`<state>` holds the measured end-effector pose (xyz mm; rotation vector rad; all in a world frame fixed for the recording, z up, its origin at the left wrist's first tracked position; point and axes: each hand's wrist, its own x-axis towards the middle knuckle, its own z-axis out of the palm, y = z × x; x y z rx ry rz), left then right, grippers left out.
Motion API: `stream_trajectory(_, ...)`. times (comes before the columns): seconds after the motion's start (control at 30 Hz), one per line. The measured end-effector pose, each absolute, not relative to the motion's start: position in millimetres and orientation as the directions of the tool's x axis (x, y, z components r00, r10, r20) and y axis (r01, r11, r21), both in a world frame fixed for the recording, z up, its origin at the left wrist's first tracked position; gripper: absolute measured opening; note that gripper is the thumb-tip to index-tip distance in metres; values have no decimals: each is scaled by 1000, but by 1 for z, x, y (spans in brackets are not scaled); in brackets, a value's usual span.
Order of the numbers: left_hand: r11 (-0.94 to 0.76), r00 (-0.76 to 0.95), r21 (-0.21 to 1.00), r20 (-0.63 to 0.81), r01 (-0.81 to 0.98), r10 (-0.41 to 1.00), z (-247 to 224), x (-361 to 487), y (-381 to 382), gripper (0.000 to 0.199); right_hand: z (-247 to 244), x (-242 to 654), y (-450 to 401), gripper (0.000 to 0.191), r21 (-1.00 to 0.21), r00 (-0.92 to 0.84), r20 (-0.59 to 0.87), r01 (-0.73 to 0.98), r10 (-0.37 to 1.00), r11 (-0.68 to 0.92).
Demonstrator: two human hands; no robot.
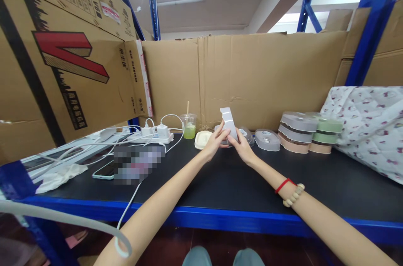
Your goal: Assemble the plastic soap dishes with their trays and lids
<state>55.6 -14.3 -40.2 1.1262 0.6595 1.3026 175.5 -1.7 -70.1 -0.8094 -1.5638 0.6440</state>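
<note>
Between my two hands, raised above the black tabletop, is a glossy pale grey-white plastic piece (228, 121), long and narrow as seen from here and tilted. My left hand (215, 141) grips its lower left side, thumb pressed against it. The fingers of my right hand (243, 147) close on its lower right edge. Just behind the hands sit clear-topped containers (247, 135), partly hidden by them. A cream-coloured shallow dish (202, 140) lies left of my left hand. To the right rests a grey oval case (267, 140) with a clear top.
Stacked grey, pink and green cases (297, 131) stand farther right, beside a patterned white cloth (368, 127). A cup of green drink (189, 131), a power strip (163, 135) with cables and a phone (105, 170) are on the left. Cardboard (267, 77) walls the back.
</note>
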Motion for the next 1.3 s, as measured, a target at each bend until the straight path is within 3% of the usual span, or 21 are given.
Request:
stream_trajectory(0.13,-80,205,906,179,-416,962,-40,56,-15,52,-70,177,-2,66,-819,-50,560,118,827,562)
stream_trajectory(0.3,-18,198,844,147,-537,969,-34,54,-15,33,-66,175,-4,70,-847,48,531,35,846,530)
stream_trajectory(0.43,28,165,860,66,-510,984,-33,51,-12,26,-64,178,-2,72,-840,154,542,128,826,528)
stream_trajectory(0.57,-68,149,905,143,-421,978,-35,48,-7,36,-65,185,3,72,-873,228,481,213,847,439)
stream_trajectory(0.67,-174,-9,909,185,-379,983,-35,41,0,40,-67,189,6,67,-874,289,478,253,829,416)
stream_trajectory(0.83,-215,-289,960,157,-180,944,-38,25,14,23,-69,191,7,61,-857,281,497,308,821,413)
stream_trajectory(1.0,-74,-391,963,174,258,904,-44,14,18,24,-74,187,22,53,-824,319,553,344,770,450)
stream_trajectory(1.07,-22,-398,913,199,407,895,-47,11,17,31,-76,187,31,49,-789,308,594,400,743,466)
stream_trajectory(1.17,89,-363,725,232,683,902,-50,10,16,42,-80,186,41,36,-654,186,699,556,691,512)
stream_trajectory(1.3,129,-290,614,170,779,942,-52,11,15,49,-86,185,48,24,-507,6,707,702,707,500)
